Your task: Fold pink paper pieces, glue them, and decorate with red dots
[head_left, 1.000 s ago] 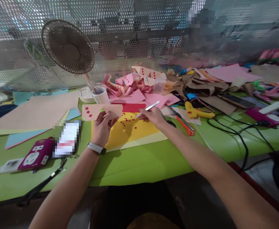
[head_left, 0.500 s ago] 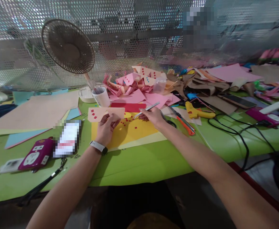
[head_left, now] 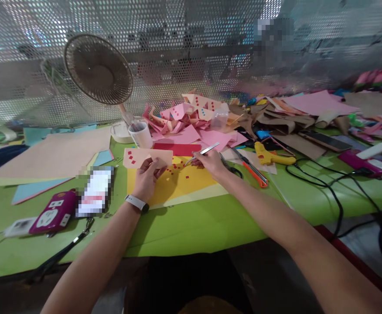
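Note:
Pinched in my left hand (head_left: 149,174) is a pale peach paper strip (head_left: 132,164) with red diamond pieces near its left end. My right hand (head_left: 208,161) grips metal tweezers (head_left: 207,148), their tips pointing left and down among small red pieces (head_left: 174,165). Those pieces lie scattered on a yellow sheet (head_left: 165,192), and one sits apart toward the right. A red paper strip (head_left: 178,149) lies just behind the yellow sheet. Whether the tweezer tips hold a piece is too small to tell.
Behind my hands stand a white cup (head_left: 141,135), a fan (head_left: 98,69) and a heap of pink paper (head_left: 184,117). An orange cutter (head_left: 254,173) and yellow glue gun (head_left: 271,155) lie right. A phone (head_left: 95,191) and purple device (head_left: 54,212) lie left.
The whole view has shifted slightly, so things appear a little lower and to the right. My hands keep their holds, and the tweezers remain over the red pieces.

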The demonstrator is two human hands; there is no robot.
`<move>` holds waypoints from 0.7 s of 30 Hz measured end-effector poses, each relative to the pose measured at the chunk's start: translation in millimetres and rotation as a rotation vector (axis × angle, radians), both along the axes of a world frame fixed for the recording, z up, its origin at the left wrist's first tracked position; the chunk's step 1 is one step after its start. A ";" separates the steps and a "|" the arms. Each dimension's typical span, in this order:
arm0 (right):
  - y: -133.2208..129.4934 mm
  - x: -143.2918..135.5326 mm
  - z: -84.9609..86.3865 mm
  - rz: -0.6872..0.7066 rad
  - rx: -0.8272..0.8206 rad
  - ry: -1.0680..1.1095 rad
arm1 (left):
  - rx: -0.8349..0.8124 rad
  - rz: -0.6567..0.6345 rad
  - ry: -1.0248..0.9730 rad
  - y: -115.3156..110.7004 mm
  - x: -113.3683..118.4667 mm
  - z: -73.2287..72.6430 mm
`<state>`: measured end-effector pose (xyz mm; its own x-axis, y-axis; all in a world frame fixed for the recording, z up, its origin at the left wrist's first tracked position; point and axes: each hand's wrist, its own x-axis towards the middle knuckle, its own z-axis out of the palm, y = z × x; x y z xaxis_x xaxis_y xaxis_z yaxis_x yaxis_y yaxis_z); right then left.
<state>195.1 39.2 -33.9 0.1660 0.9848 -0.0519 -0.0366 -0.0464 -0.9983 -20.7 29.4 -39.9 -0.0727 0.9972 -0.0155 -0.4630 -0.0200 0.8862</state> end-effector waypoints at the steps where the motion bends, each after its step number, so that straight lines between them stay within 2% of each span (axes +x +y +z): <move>1: -1.0 1.0 2.1 -0.006 0.002 0.002 | 0.003 0.003 -0.003 -1.4 0.5 1.9; 5: -10.9 2.2 19.2 -0.043 0.076 0.081 | -0.010 0.006 -0.037 -12.3 6.3 10.8; 10: -32.0 -11.6 39.5 -0.022 0.197 0.162 | -0.022 -0.091 0.024 -28.1 17.1 15.8; 15: -41.8 -25.4 41.5 0.008 0.232 0.226 | -0.011 -0.101 0.060 -34.1 23.0 13.5; 21: -41.3 -25.2 40.3 -0.001 0.251 0.184 | -0.002 -0.158 0.079 -38.1 26.3 12.8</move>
